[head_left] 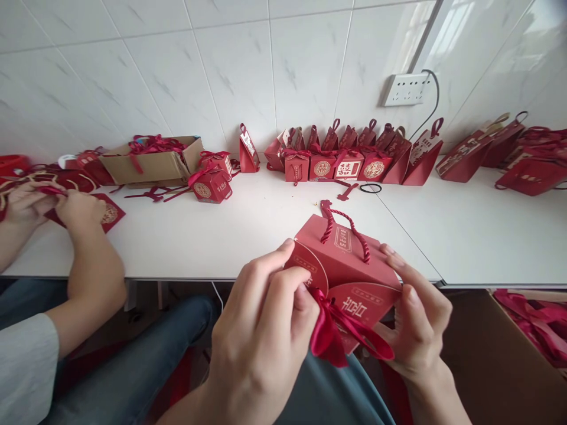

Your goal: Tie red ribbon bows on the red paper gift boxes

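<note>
Between my two hands is a red gift box (354, 260) with gold lettering, tilted over my lap in front of the table edge. A twisted rope handle (348, 221) loops from its upper panel. A dark red ribbon bow (332, 327) is tied across its front flaps. My left hand (266, 330) grips the box's left side, its curled fingers close to the bow. My right hand (420, 319) holds the right side, thumb and fingers at the corner; part of that hand is hidden behind the box.
Red gift boxes (323, 165) line the wall. A cardboard box (150, 168) of ribbons stands back left; another carton (482, 354) of red ribbon items sits lower right. At left, a co-worker's hands (57, 206) handle a red piece. A socket strip (407, 90) hangs on the wall.
</note>
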### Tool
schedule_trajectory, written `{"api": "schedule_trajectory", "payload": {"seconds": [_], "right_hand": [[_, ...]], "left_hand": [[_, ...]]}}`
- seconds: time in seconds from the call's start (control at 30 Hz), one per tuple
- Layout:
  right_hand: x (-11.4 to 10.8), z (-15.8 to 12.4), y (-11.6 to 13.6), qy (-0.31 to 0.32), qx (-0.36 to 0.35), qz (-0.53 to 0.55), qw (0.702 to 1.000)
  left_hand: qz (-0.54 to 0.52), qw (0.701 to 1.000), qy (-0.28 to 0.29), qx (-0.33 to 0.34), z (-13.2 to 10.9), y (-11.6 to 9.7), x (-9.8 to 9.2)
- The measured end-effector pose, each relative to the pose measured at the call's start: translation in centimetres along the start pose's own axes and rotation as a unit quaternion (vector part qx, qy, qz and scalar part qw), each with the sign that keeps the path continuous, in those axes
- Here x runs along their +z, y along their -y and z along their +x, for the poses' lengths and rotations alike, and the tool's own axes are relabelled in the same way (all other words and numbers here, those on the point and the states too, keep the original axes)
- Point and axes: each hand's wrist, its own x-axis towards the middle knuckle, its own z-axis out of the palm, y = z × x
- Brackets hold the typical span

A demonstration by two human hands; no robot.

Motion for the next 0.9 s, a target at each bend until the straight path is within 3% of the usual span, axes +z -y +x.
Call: {"api": "schedule_trajectory", "payload": {"seconds": [0.27,0.43,0.6,0.9], "right_hand": [[0.09,-0.65,-0.15,0.0,0.026,0.029,0.999],[-0.14,-0.14,-0.37,-0.009,-0.027,0.016,0.999],[0.17,-0.51,-0.13,0.003,0.005,0.067,0.998],[0.31,-0.32,0.11,0.014,0.013,0.066,0.998]], "left_hand": [[-0.032,0.999,0.021,-0.004,-0.26,0.24,-0.15],[-0.034,0.999,0.008,-0.016,-0.22,0.26,-0.01],[-0.08,0.995,-0.019,-0.049,-0.19,0.3,0.04],[-0.051,0.996,0.024,0.067,-0.3,0.12,0.36]]}}
